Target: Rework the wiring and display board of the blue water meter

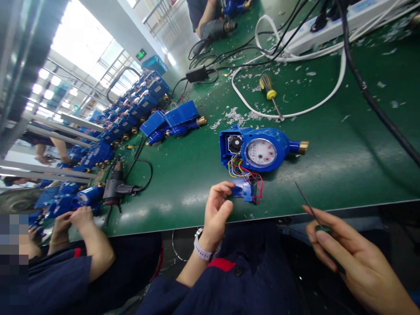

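A blue water meter (262,151) lies on the green bench in front of me, its round dial facing up and a brass threaded end to the right. Its square box on the left is uncovered, and thin coloured wires (241,168) run from it to a small blue plastic piece (242,190). My left hand (217,212) is at the left edge of that piece, thumb apart from the curled fingers; whether the fingertips touch it I cannot tell. Off to the right, in front of the bench edge, my right hand (348,249) grips a thin, pointed metal tool (306,201), tip towards the meter.
Beyond the meter lie a yellow-black screwdriver (269,89), a white cable (315,114), a power strip (344,30) and whitish scraps. Two blue meters (179,122) and a hot-air gun (116,186) are leftward. A co-worker's hands (74,221) work at left; another person's arm (206,17) is across.
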Tool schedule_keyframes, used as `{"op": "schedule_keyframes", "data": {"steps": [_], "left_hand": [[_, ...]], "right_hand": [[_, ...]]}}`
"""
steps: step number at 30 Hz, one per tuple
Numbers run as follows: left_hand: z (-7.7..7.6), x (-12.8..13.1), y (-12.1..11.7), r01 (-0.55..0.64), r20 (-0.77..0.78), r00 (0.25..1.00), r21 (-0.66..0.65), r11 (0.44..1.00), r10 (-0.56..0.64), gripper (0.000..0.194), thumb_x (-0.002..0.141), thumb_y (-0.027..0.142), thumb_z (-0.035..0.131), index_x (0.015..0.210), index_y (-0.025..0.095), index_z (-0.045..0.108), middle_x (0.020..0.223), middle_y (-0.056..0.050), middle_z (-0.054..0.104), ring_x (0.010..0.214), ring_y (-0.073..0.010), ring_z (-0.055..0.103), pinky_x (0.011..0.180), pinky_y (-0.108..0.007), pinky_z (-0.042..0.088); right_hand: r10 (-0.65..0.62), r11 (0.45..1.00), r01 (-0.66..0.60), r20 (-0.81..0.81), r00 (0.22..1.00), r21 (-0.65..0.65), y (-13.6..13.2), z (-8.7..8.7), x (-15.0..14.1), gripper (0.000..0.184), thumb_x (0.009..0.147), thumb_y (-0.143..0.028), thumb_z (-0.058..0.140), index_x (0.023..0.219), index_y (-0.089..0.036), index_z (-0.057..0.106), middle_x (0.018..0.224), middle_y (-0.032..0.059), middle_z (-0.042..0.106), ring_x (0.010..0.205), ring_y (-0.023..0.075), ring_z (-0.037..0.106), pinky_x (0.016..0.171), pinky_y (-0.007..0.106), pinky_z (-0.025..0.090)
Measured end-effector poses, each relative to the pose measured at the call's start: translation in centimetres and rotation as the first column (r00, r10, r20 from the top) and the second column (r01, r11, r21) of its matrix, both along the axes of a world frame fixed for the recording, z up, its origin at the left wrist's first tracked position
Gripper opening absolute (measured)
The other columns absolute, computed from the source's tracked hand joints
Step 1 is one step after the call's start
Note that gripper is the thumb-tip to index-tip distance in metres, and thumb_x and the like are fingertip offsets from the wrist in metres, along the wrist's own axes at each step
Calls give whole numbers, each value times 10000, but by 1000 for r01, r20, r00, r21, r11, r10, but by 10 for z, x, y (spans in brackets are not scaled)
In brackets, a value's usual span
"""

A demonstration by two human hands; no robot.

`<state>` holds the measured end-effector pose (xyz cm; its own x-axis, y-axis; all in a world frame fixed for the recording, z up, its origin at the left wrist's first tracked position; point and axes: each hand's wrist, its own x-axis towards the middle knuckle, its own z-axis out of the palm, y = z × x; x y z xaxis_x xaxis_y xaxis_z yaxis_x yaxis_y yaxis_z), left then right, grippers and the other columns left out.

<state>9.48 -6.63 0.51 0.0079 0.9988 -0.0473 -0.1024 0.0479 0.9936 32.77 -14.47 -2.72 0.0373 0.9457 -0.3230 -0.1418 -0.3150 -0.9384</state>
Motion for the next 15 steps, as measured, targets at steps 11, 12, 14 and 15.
{"op": "schedule_keyframes", "data": {"steps": [11, 12, 14, 15], "left_hand": [[-4, 1, 29, 342, -607, 740, -30, 939, -289, 869, 614, 361, 866, 1351, 206, 433, 1372, -168, 516, 1279, -364, 494, 1114, -566, 345], [-4, 1, 33, 357, -606, 737, -29, 934, -301, 875, 608, 359, 869, 1354, 207, 439, 1363, -166, 527, 1262, -363, 508, 1106, -564, 355], [-3, 1, 38, 393, -599, 727, -37, 919, -335, 913, 590, 359, 878, 1375, 214, 435, 1360, -156, 536, 1250, -358, 519, 1106, -558, 361], [-2, 0, 40, 414, -590, 723, -47, 909, -360, 931, 582, 359, 883, 1385, 218, 433, 1366, -151, 535, 1261, -357, 512, 1116, -553, 353]], "right_hand": [[68, 989, -83, 124, 990, 124, 1, 5, -1, 320, 894, -440, 598, 1116, -210, 603, 834, 54, 653, 505, 101, 520, 420, 180, 443], [79, 986, -98, 143, 987, 133, 1, 5, 0, 312, 894, -431, 593, 1108, -205, 611, 834, 56, 659, 518, 106, 534, 422, 178, 442], [105, 981, -130, 174, 979, 141, 1, 5, 0, 309, 897, -424, 577, 1103, -199, 624, 834, 58, 666, 521, 108, 545, 418, 177, 442], [119, 979, -147, 189, 975, 141, 1, 6, 1, 311, 899, -424, 569, 1102, -197, 630, 836, 58, 669, 527, 110, 556, 436, 181, 463]]}}
